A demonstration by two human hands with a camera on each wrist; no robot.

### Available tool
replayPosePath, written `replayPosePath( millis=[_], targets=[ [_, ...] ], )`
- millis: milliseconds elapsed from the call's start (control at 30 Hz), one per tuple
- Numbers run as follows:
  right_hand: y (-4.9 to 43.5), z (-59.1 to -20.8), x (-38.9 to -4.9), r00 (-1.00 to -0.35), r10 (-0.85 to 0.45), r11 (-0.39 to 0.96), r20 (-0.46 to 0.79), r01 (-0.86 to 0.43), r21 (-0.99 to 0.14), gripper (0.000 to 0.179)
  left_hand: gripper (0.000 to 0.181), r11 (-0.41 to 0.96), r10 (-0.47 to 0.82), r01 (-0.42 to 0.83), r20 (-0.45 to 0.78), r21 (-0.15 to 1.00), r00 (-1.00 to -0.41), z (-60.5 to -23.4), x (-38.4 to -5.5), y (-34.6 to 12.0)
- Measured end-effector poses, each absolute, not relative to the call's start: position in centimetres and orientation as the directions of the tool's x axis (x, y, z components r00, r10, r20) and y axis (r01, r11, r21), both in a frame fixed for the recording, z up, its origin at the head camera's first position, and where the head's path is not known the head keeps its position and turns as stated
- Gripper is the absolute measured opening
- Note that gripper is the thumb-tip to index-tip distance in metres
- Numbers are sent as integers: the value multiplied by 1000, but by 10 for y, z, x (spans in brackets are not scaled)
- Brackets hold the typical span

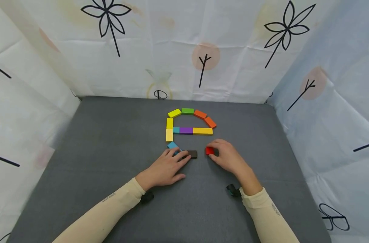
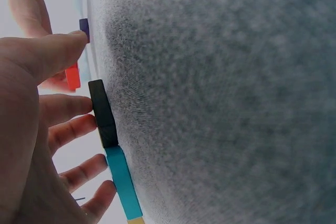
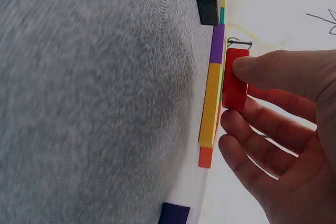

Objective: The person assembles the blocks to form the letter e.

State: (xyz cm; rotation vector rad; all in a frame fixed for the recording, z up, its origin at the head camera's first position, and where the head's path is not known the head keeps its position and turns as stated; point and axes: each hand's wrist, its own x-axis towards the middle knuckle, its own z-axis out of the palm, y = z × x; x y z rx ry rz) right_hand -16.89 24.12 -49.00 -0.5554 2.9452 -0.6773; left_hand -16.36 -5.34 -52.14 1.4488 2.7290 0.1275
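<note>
My right hand (image 1: 228, 157) pinches a red block (image 3: 235, 80) between thumb and fingers, a short gap to the right of a black block (image 1: 192, 154). My left hand (image 1: 166, 168) reaches over the black block and a blue block (image 2: 124, 182). Its fingertips touch both, with the thumb held apart. In the head view the fingers partly cover these two blocks. Above them, an outline of coloured blocks lies on the table, with a purple block (image 1: 186, 130) and a long yellow block (image 1: 202, 131) along its lower side.
Two orange blocks (image 1: 210, 122), a green block (image 1: 188, 111) and several yellow blocks (image 1: 170, 123) form the outline's curve and left side. A dark block (image 3: 175, 214) lies apart from them. The grey table (image 1: 117, 135) meets patterned cloth walls (image 1: 172, 40) at its back and sides.
</note>
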Motion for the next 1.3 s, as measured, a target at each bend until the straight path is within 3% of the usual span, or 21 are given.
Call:
replayPosePath(
  millis=[1300],
  targets=[
    [212,-507,-178,-899,-435,811,-42,-371,-452,32,76,552,832,828,-4,101,-554,-521,-165,-53]
  ],
)
